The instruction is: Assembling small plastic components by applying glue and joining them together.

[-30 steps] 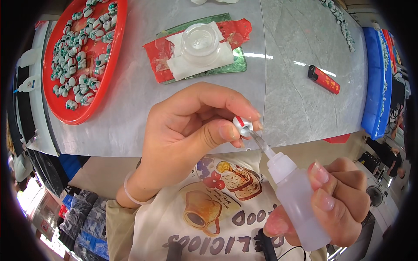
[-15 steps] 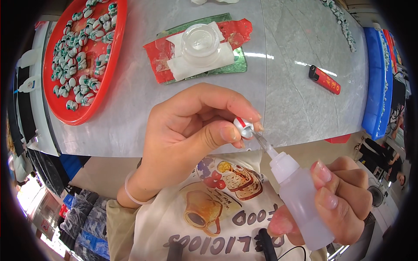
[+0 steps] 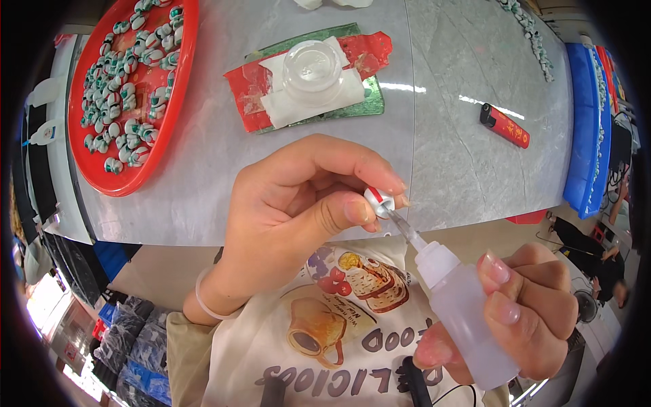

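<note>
My left hand (image 3: pixel 298 203) pinches a small red and white bead-like piece (image 3: pixel 378 199) between thumb and fingertips, just in front of the table edge. My right hand (image 3: pixel 525 308) grips a translucent white squeeze bottle (image 3: pixel 468 315) at the lower right. The bottle's thin metal needle tip (image 3: pixel 405 228) points up and left and touches the underside of the small piece. Both hands hover over my lap, above a printed cream shirt (image 3: pixel 325 339).
On the grey marble table (image 3: pixel 461 129) sit a red tray (image 3: pixel 173 102) with several green, white and red small pieces, a clear round dish (image 3: pixel 312 64) on white paper over a red and green mat, and a red lighter (image 3: pixel 505 125). Blue bins (image 3: pixel 583 122) stand at the right.
The squeeze bottle and my right hand shifted slightly lower and right. My left hand keeps its pinch on the small piece at the needle tip.
</note>
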The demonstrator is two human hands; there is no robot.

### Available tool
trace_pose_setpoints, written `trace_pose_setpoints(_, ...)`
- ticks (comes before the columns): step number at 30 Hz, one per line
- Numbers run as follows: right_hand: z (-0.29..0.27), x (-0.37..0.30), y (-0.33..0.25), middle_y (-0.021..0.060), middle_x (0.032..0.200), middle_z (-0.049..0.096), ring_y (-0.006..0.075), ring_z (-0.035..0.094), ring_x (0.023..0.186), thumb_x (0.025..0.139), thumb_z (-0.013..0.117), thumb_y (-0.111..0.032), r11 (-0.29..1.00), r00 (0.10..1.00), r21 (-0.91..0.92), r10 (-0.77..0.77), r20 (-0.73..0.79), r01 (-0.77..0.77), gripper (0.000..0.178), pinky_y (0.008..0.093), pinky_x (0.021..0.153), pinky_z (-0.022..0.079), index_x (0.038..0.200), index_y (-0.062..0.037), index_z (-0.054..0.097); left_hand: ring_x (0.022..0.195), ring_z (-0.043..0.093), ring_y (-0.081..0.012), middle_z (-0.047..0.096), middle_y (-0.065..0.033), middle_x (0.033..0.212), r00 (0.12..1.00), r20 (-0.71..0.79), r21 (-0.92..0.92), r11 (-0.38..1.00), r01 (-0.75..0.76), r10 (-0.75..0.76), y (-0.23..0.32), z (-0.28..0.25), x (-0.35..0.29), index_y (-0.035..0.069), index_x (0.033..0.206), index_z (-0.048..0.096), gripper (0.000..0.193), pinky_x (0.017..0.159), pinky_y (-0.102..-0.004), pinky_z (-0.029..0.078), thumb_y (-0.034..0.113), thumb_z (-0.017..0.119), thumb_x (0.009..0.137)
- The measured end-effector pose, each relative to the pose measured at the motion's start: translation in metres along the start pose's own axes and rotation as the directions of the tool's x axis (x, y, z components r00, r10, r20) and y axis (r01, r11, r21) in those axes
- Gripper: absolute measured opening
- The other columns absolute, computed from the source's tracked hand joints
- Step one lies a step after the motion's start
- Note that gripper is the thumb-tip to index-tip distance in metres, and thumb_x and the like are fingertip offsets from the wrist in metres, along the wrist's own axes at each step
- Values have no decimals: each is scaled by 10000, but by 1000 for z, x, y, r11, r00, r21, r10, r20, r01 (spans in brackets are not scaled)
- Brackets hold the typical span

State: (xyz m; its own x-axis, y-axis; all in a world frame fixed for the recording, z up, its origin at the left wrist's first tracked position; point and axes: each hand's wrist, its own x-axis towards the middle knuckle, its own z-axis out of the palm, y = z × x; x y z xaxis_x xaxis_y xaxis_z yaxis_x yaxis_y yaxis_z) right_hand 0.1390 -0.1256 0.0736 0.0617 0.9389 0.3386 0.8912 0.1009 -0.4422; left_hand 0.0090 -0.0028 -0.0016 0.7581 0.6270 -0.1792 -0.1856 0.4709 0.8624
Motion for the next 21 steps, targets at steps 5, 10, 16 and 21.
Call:
trace_pose_setpoints(5, -4, 2, 5, 82, 860, 504, 119, 380, 532, 666, 653, -435, 998, 999, 60, 21, 46, -24, 574, 216, 425, 294, 1050, -76, 422, 662, 545, -170, 542, -125, 760, 1000, -12, -3, 1000, 12, -12, 2, 0, 0, -9, 847, 496, 273, 575, -272, 462, 208, 628, 746)
trace_pose_setpoints(10, 1, 5, 10, 66, 858, 489, 128, 405, 563, 659, 661, -456, 996, 999, 78, 29, 27, -31, 593, 231, 473, 340, 1045, -78, 418, 649, 545, -170, 544, -121, 754, 999, -49, -4, 1000, 4, -4, 2, -1, 1, 0, 850, 494, 274, 555, -265, 457, 216, 627, 748)
trace_pose_setpoints(16, -1, -2, 38, 85, 878, 453, 167, 452, 726, 686, 666, -391, 889, 998, 458, 30, -52, -3, 531, 254, 620, 401, 960, 9, 449, 648, 544, -171, 548, -122, 758, 1000, -10, -26, 999, 23, -23, 5, -2, 3, 20, 858, 480, 267, 509, -238, 436, 230, 614, 759)
trace_pose_setpoints(21, 12, 10, 57, 155, 852, 478, 215, 534, 707, 700, 633, -189, 708, 832, 676, 490, -260, -206, 396, 267, 619, 444, 936, 38, 412, 813, 555, -158, 560, -143, 919, 984, 174, -190, 982, 8, 26, 1, -11, 4, -47, 972, 488, 188, 664, -238, 465, 56, 519, 818)
